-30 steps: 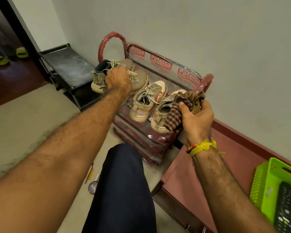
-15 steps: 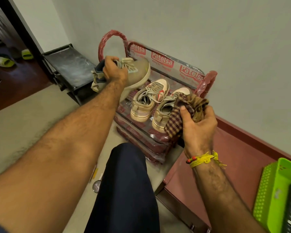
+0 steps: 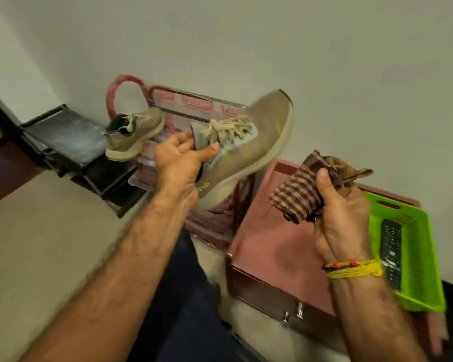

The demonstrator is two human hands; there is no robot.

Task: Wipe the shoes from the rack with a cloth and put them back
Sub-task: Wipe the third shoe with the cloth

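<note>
- Head view, hands: the left hand [image 3: 179, 158] is raised in front of the rack [image 3: 194, 105], back of the hand toward the camera, thumb and fingers curled round the tongue and collar of a tan shoe [image 3: 249, 145], so it holds that shoe clear of the shelf.
- The left forearm runs up from the lower left edge to that hand.
- The right hand [image 3: 343, 218] is lower and to the right, over a reddish cabinet [image 3: 267, 244]; its fingers are closed round a bunched checked cloth [image 3: 301, 194], thumb pressed on top of the fold.
- A yellow thread band [image 3: 356, 267] with red beads circles the right wrist.
- Cloth and held shoe are apart, not touching.
- Head view, surroundings: a second tan shoe [image 3: 135, 134] sits on the rack's top shelf at its left end, toe pointing right, heel to the left.
- The held shoe and left hand cover the right half of the rack; whatever is on that part of the shelf cannot be seen.
- A black stand [image 3: 63, 137] is left of the rack, against the wall.
- A green basket [image 3: 419, 257] lies on the cabinet at the right with a dark remote [image 3: 390, 252] inside it.
- A dark trouser leg [image 3: 186, 296] fills the bottom centre.
- Head view, shoe direction: the held shoe's long axis slants from lower left to upper right, toe high toward the wall, heel low behind the wrist, laces facing up and left, pale sole along the lower right edge.
</note>
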